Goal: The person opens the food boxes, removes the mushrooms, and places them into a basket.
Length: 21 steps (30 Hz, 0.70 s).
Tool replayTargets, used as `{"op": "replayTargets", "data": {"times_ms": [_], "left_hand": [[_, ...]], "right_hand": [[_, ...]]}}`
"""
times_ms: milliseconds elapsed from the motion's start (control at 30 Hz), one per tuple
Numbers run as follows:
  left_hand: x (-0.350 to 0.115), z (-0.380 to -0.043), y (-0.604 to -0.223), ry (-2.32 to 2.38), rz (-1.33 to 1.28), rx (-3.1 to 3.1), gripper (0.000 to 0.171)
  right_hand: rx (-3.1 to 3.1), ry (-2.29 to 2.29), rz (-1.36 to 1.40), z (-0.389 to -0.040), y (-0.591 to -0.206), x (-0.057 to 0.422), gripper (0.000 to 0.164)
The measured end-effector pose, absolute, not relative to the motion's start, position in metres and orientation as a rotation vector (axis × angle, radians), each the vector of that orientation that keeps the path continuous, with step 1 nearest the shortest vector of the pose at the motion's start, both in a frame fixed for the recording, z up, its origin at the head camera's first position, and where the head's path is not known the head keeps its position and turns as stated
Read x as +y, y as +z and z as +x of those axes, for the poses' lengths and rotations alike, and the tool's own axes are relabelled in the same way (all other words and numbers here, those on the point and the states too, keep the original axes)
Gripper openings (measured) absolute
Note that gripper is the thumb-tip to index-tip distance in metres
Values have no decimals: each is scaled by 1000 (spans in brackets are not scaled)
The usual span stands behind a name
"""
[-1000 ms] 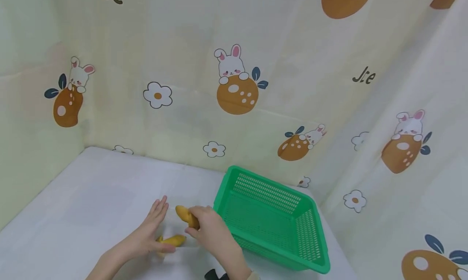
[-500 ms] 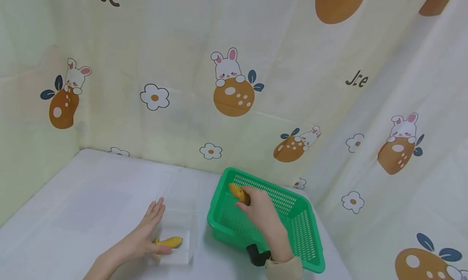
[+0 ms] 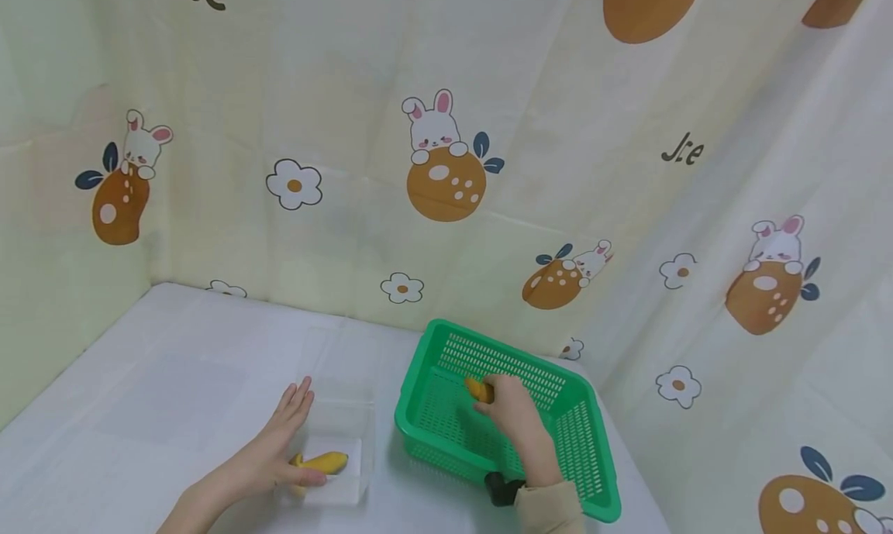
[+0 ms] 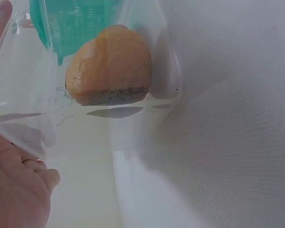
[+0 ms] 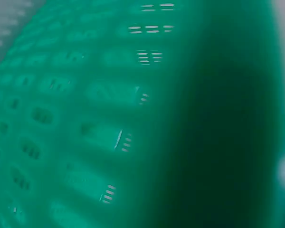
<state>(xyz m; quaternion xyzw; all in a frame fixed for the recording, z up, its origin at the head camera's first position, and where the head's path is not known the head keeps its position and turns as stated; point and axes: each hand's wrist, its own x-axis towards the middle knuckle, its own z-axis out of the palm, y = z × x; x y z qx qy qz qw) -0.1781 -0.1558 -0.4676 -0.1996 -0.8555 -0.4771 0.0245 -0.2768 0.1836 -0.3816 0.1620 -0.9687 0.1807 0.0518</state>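
Observation:
A clear plastic box (image 3: 352,491) stands on the table with its lid part raised behind it. Inside lies a yellow fruit (image 3: 328,463), banana-like in the head view; the left wrist view shows a rounded tan-orange fruit (image 4: 111,66) through the clear wall. My left hand (image 3: 265,456) rests along the box's left side, fingers straight and thumb across its near part. Over the inside of the green basket (image 3: 446,460), my right hand (image 3: 516,414) pinches another yellow fruit (image 3: 480,390) between thumb and fingers. The right wrist view shows only the blurred basket wall (image 5: 95,109).
The green basket takes up the table's right side, near the patterned curtain (image 3: 349,131) behind. A black wrist camera (image 3: 502,489) sits by the right sleeve (image 3: 551,507), at the basket's near rim. White table surface (image 3: 181,387) stretches to the left.
My right hand has carried the yellow fruit rightward from beside the box and lowered it into the basket. The left hand stays almost still at the box.

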Motion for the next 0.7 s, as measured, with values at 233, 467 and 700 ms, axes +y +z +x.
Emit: {"op": "replayTargets", "data": {"times_ms": [233,467,700], "left_hand": [[-156,-178,-467,-1478,-612,-2650,114],[-158,-177,-468,-1509,-613,-2656,113],[-158,-177,-468,-1549,-639,-2643,114]], "right_hand": [[-2967,569,429,-274,-381,183,46],[-2937,537,427,-269,-374,177,44],[-2882,561,717,-248,-354,139,44]]}}
